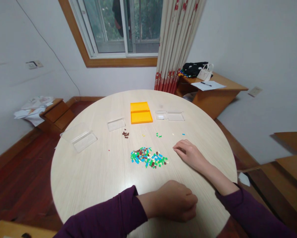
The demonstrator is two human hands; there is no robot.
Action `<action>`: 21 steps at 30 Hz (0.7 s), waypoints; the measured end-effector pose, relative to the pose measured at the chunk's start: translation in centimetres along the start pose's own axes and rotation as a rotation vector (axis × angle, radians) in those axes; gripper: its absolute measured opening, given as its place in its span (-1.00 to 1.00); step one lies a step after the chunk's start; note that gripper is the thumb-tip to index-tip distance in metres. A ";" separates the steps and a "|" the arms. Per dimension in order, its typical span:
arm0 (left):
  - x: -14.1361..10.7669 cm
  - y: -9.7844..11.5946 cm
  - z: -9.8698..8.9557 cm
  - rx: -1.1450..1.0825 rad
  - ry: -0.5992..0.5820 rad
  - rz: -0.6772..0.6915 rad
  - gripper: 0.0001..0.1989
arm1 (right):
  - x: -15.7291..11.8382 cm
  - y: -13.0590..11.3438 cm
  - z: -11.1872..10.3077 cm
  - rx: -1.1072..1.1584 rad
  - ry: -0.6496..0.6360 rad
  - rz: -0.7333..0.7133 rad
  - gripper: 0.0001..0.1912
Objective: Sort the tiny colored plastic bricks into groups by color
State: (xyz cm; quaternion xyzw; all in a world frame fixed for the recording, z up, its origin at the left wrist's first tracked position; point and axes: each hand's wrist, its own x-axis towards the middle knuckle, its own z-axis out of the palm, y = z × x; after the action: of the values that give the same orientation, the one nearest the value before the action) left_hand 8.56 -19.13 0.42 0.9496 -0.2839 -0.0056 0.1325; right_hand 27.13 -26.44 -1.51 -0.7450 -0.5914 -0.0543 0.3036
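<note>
The loose pile of small plastic building bricks [148,158], mixed green, blue, brown and cream, lies on the round pale wood-grain table [94,178], in front of the person. Just beyond it sit a brown brick cluster [125,134] and a smaller green brick cluster [158,135].

The right hand [191,156] rests to the right of the pile, palm down, wrist fairly straight, the forearm angling in from the lower right. Its fingers are curled, thumb and forefinger drawn together at the tips; whether a brick is between them cannot be told. The left hand [177,201] is nearer the person, its forearm crossing from the lower left, back of the hand up, fingers clenched into a loose fist; its inside is hidden.

Farther out stands the open orange plastic case [141,116], between clear plastic boxes [116,124].
</note>
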 end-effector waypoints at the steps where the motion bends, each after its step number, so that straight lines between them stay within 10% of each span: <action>1: 0.0 0.0 -0.1 0.000 -0.017 -0.003 -0.73 | 0.2 0.1 0.1 0.018 0.000 0.006 -0.86; 21: 0.0 -0.1 0.2 0.029 0.027 -0.013 -0.77 | 0.9 -3.3 1.9 -0.008 -0.136 -0.241 -0.62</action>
State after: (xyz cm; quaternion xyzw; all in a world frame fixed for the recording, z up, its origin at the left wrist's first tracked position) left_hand 8.58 -19.13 0.25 0.9533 -0.2758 0.0103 0.1225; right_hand 23.84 -24.29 -1.35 -0.6720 -0.6955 -0.0423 0.2510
